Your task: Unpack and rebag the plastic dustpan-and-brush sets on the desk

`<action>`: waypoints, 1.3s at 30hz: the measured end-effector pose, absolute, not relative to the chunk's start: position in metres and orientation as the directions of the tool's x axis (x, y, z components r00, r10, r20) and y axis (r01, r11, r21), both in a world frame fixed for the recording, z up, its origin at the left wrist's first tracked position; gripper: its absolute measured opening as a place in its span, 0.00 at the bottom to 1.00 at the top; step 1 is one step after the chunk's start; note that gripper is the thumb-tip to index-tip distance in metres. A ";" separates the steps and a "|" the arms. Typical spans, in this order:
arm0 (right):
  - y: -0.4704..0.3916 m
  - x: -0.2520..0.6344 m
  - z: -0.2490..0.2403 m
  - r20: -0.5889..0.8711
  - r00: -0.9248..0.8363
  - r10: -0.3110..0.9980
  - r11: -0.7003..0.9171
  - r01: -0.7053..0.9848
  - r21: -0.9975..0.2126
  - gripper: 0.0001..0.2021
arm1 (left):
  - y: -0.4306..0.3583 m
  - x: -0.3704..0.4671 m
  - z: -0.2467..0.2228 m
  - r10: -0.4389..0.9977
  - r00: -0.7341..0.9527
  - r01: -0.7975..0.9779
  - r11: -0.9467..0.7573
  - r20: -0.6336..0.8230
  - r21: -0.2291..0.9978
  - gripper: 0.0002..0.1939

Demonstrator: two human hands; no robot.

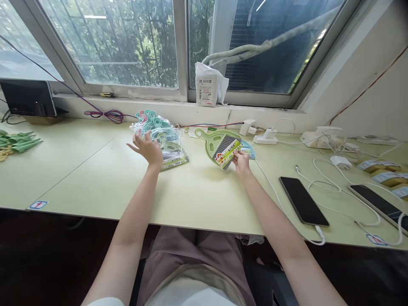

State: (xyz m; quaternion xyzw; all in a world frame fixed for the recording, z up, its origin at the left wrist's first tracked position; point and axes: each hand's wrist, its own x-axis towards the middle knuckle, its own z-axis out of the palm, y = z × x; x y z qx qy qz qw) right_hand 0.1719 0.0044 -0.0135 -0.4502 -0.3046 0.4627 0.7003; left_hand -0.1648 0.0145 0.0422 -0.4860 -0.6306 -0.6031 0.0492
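Note:
My right hand [241,162] grips a green dustpan and brush set [219,146] by its lower right edge, thumb over the printed label. The set is tilted, its handle pointing up to the left. Partly hidden behind it lies a light blue piece [248,148] on the table. My left hand [147,148] has its fingers spread over the near left side of a pile of dustpan sets in clear plastic [172,148]. Teal, pink and green handles show at the back of that pile. Whether the left fingers touch the wrapping, I cannot tell.
A phone [303,200] with a white cable lies right of my right forearm, another phone [379,204] farther right. Chargers and a power strip [266,137] stand near the wall. A tablet [28,97] and green items [22,141] are at the left.

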 end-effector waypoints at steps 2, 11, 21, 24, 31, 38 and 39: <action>0.003 0.168 -0.013 0.018 0.367 0.930 0.163 -0.368 -0.915 0.04 | 0.007 -0.142 0.044 0.655 -0.391 0.580 -0.370 0.646 0.726 0.13; -0.009 0.150 -0.010 0.075 0.132 0.988 0.119 -0.366 -0.923 0.11 | -0.025 -0.042 0.001 0.970 0.139 -0.139 -0.178 0.197 0.974 0.31; -0.005 0.168 -0.013 0.089 0.207 0.974 0.009 0.360 -0.933 0.05 | -0.024 -0.063 0.010 0.892 -0.252 0.089 -0.365 0.376 0.927 0.16; -0.007 0.179 -0.012 0.166 0.237 0.957 -0.052 0.705 -0.707 0.09 | -0.025 -0.063 0.012 0.896 -0.246 0.101 -0.355 0.369 0.930 0.15; -0.017 0.172 -0.007 0.442 0.139 0.886 0.009 0.948 -0.318 0.13 | -0.028 -0.060 0.014 0.910 -0.241 0.117 -0.319 0.338 0.941 0.12; -0.037 0.143 0.013 0.615 -0.001 0.789 0.246 0.917 -0.315 0.14 | -0.035 -0.058 0.013 0.882 -0.220 0.162 -0.388 0.417 0.907 0.12; -0.041 0.137 0.016 0.616 -0.027 0.787 0.287 0.900 -0.328 0.14 | -0.038 -0.057 0.013 0.878 -0.184 0.180 -0.411 0.441 0.894 0.13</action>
